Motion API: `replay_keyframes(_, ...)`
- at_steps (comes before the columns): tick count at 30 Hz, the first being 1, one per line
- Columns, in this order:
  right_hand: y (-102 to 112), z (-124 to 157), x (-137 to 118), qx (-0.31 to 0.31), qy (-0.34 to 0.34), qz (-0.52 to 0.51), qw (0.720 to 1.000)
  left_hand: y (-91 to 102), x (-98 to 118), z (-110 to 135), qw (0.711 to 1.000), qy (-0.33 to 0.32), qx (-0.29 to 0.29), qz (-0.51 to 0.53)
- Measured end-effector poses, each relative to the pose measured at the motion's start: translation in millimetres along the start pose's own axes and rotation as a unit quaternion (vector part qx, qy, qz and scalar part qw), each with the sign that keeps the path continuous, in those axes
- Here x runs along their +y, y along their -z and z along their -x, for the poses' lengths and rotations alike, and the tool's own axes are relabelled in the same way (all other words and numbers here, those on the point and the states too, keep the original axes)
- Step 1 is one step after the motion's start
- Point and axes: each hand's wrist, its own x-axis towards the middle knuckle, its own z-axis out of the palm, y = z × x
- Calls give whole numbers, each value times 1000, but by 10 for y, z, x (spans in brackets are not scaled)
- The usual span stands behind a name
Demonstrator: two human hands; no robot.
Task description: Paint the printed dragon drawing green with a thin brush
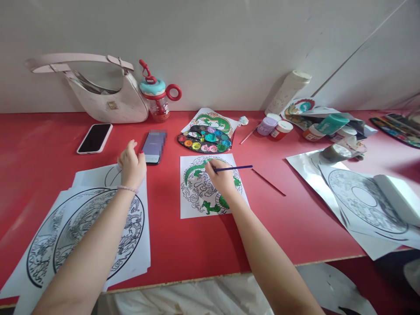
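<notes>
My right hand (219,175) pinches a dark blue paintbrush (236,168) over a sheet with a dragon drawing (187,205). Parts of the dragon are painted green; the hand hides some of the sheet. My left hand (131,161) holds nothing, fingers loosely bent and apart, beside a phone with a lit screen (152,148). Just beyond the drawing lies a paint palette (205,139) with several colours, partly on another sheet with a green and orange dragon (213,117). A second thin brush (269,182) rests on the red table to the right of the drawing.
Printed circular drawings (131,258) lie under my left forearm. A white-framed phone (95,138), a pale handbag (114,107) and a lidded cup (159,103) stand at back left. Paint jars (282,129), a grey-filled cup (335,153) and more sheets (357,197) are on the right.
</notes>
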Motion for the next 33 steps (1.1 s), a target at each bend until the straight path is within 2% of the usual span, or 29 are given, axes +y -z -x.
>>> replay_keyframes(3,1,0,-2,2,4,-3,1000,-20,-28,-34,998,61,-9,10)
replay_keyframes(6,3,2,-1,6,5,-5,1000,-31,-30,-46,996,85,-30,8)
replay_keyframes(13,1,4,-5,9,10,-8,1000,-29,-41,-53,995,91,-49,8)
replay_keyframes(33,-8,-4,-1,21,18,-4,1000,-26,-31,-39,996,82,-44,5)
